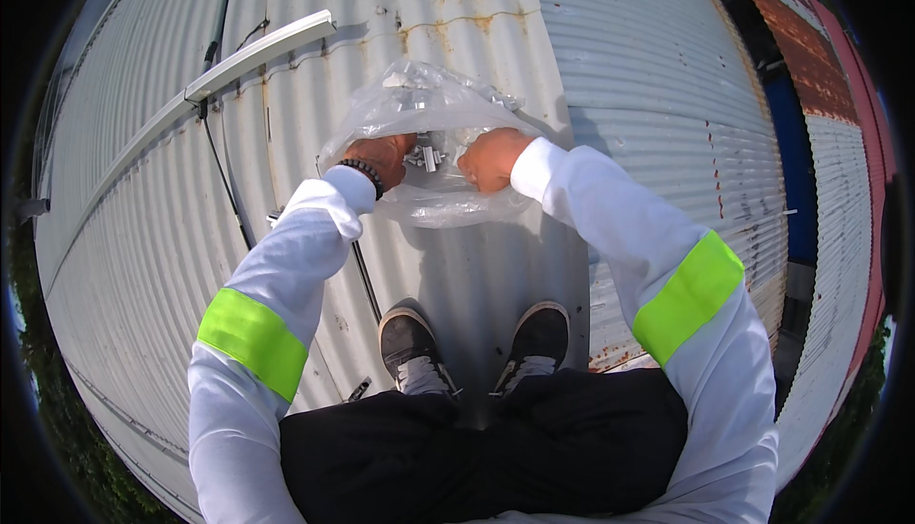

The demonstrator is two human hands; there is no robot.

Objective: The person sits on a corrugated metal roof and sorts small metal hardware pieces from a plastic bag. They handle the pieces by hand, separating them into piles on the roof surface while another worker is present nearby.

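Observation:
A clear plastic bag [457, 211] lies gathered on the corrugated roof in front of my feet, its mouth spread wide. Several small silver metal brackets [429, 158] lie inside it. My left hand [383, 158], with a dark beaded bracelet at the wrist, reaches into the bag beside the brackets. Its fingers look curled, and their tips are partly hidden. On the other side of the brackets, my right hand [492, 160] is inside the bag mouth with its fingers folded in. What either hand grips cannot be made out.
Corrugated metal sheets [658, 76] with rust stains surround me. A long pale metal rail [257, 61] crosses the roof at the left, with a black cable [224, 166] near it. My shoes [412, 343] stand below the bag. A dark gap [796, 209] runs along the right.

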